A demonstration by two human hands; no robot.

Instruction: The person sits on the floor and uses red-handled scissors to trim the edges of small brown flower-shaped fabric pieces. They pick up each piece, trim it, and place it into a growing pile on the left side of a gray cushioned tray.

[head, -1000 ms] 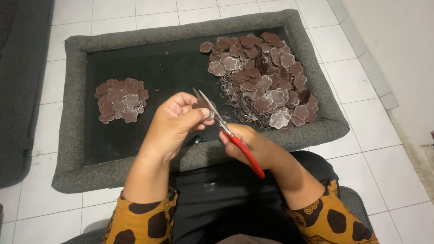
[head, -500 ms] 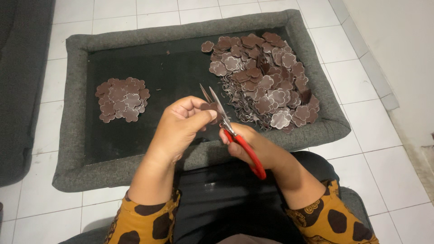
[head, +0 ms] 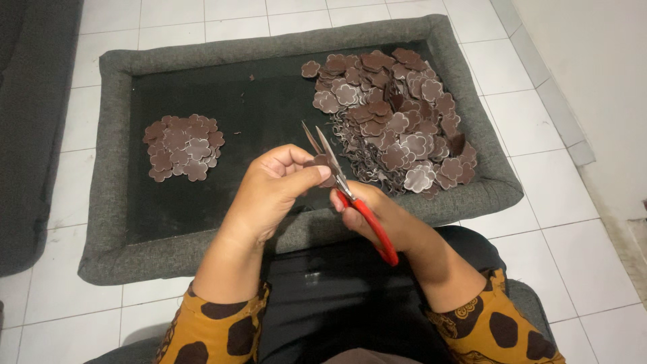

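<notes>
My left hand pinches a small brown flower-shaped piece between thumb and fingers. My right hand grips red-handled scissors, whose blades stand slightly apart and point up to the left, right at the piece. Both hands hover over the near rim of a grey padded tray with a black floor. A large heap of brown flower pieces fills the tray's right side. A smaller flat pile of such pieces lies at the left.
The tray rests on a white tiled floor. A dark grey mat runs along the left edge. A pale wall base rises at the right. My lap in black cloth sits below the hands.
Both hands shifted slightly; the scissors moved a little to the right and the blades now sit against the held piece. The piles have not changed.
</notes>
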